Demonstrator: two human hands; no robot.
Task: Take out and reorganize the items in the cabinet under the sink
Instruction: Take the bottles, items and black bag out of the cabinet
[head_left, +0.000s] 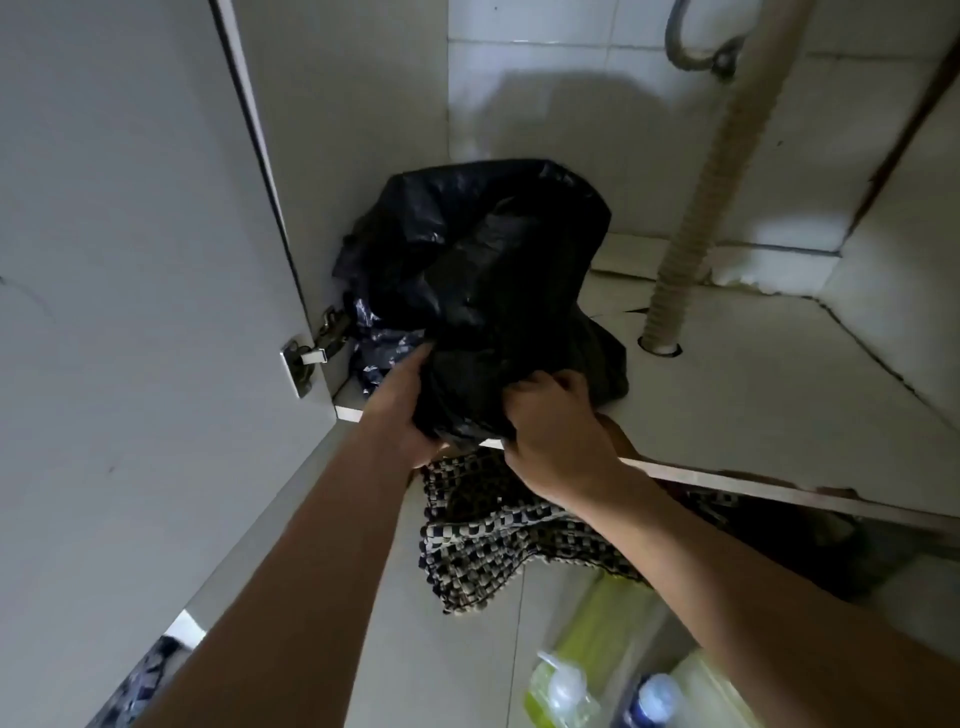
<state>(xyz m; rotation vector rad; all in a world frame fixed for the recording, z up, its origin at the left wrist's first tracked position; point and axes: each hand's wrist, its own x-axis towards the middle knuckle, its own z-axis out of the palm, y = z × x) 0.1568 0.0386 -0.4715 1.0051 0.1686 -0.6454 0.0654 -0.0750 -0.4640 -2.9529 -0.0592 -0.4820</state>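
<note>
White tile lines the cabinet floor, with a ribbed drain hose dropping through it. We judge the clearing nearly done: bottles already sit outside on the floor, and only the black bag remains, in the left corner. Our left hand and right hand both clutch its thin, crinkled, glossy plastic above a coarse woven mat.

You look into a dim space lined with pale wall tiles. The white door stands open on your left, hung on a metal hinge. A ribbed drain hose drops into a hole in the pale cabinet floor. Below lies a light tiled floor, with a checked woven mat on it.
</note>
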